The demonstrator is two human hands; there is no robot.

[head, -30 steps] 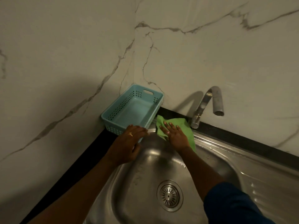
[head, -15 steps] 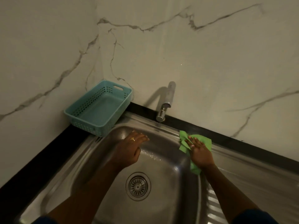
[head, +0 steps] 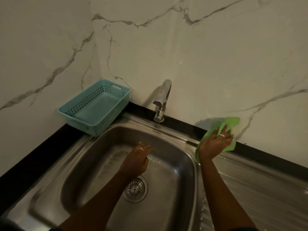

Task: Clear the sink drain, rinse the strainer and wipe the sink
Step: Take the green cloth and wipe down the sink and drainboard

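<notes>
A steel sink [head: 93, 177] fills the lower middle, with the round slotted strainer [head: 135, 189] seated in its drain. My left hand [head: 136, 160] hovers over the basin just above the strainer, fingers together and pointing toward the far wall, holding nothing. My right hand [head: 215, 145] is lifted above the drainboard at the right, gripping a crumpled green cloth [head: 230, 122] near the back wall. The cloth hangs down past my wrist.
A chrome tap [head: 162, 100] stands behind the basin with no water running. A light blue perforated basket [head: 95, 109] sits on the black counter edge in the left corner. The ribbed steel drainboard [head: 260, 185] stretches right. Marble walls close the back and left.
My right hand carried the green cloth from the sink's back left rim along to the right and lifted it off the surface. My left hand left the basket side and moved over the basin.
</notes>
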